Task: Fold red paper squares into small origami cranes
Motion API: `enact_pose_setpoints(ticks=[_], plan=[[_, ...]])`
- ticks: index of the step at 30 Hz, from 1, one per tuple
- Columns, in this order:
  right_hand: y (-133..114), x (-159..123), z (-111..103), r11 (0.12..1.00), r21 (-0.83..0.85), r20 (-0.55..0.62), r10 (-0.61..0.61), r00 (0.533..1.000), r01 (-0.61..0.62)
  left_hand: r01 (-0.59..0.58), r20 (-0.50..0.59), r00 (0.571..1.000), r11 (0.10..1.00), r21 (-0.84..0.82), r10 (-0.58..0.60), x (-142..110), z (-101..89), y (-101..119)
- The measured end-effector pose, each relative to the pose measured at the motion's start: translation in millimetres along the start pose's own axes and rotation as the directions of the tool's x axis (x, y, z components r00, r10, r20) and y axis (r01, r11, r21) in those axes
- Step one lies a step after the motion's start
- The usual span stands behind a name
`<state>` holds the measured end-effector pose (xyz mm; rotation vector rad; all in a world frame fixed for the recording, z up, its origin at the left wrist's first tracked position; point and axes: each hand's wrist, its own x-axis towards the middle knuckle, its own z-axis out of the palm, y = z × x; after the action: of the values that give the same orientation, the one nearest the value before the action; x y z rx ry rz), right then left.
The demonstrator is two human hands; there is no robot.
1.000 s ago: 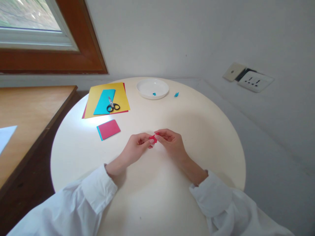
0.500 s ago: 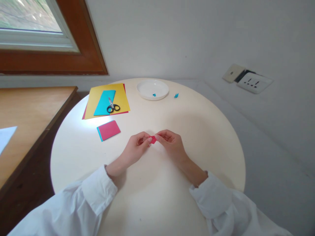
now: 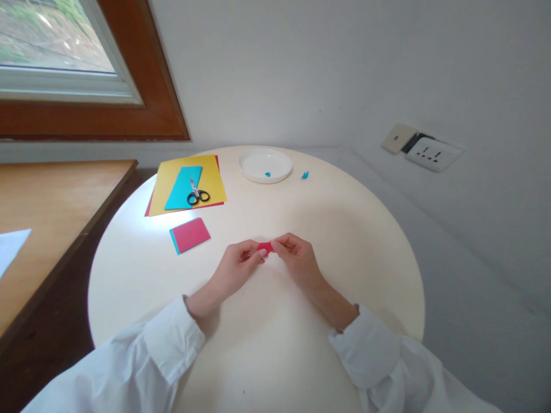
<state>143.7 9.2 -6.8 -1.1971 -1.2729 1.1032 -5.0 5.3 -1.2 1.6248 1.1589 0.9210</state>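
head view: your left hand [image 3: 235, 268] and right hand [image 3: 302, 263] pinch the red paper [image 3: 266, 247] between them, maybe only part folded, while the blue bit [image 3: 305, 175] at one o'clock, beside the plate [image 3: 253, 166], looks all folded.

Folds covered, edges cut off around the round table [image 3: 267, 350]

Over the round table's middle, the ends of the small red paper [image 3: 266, 247] are covered by the left hand [image 3: 235, 265] and the right hand [image 3: 300, 257]; its folds cannot be made out. On the table's far part, two blue bits, one in the plate [image 3: 258, 163], are too small to be identified. The table's near edge is cut off by the frame. Left of the table, the desk [image 3: 64, 201], its white sheet [image 3: 12, 248] and the window [image 3: 64, 86] are cropped.
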Motion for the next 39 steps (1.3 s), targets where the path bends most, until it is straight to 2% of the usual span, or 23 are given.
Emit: enact_pose_setpoints(ticks=[4, 8, 11, 17, 27, 33, 39], plan=[[-0.7, -1.1, -0.2, 1.000, -0.008, 0.026, 0.019, 0.999, -0.019, 0.011, -0.008, 1.000, 1.000, 0.015, -0.011, 0.3, 0.4, -2.8], [-1.6, -1.8, -0.2, 0.997, -0.068, 0.052, 0.028, 0.998, -0.024, 0.033, -0.075, 0.997, 0.999, -0.002, -0.033, 0.8, 0.0, 0.3], [-2.6, -2.5, -0.1, 0.991, -0.135, 0.117, 0.004, 0.993, 0.012, 0.035, -0.132, 0.990, 0.998, -0.044, -0.041, 1.3, -1.9, 5.2], [-1.5, -3.5, -0.3, 0.976, -0.200, 0.214, -0.046, 0.976, 0.090, 0.014, -0.166, 0.986, 0.997, -0.077, -0.027, 2.1, -3.0, 7.7], [1.8, -3.7, -1.6, 0.956, -0.265, 0.250, -0.061, 0.966, 0.128, 0.037, -0.154, 0.987, 0.993, -0.109, -0.054, 1.5, -2.0, 11.4], [-1.6, -6.2, -1.3, 0.963, -0.237, 0.296, -0.056, 0.954, 0.130, 0.091, -0.095, 0.990, 0.985, -0.150, -0.106, 1.3, -1.8, 7.9], [-2.2, -6.8, -1.1, 0.955, -0.264, 0.325, -0.045, 0.945, 0.136, 0.067, -0.059, 0.995, 0.987, -0.144, -0.076, 0.9, -1.3, 2.7]])
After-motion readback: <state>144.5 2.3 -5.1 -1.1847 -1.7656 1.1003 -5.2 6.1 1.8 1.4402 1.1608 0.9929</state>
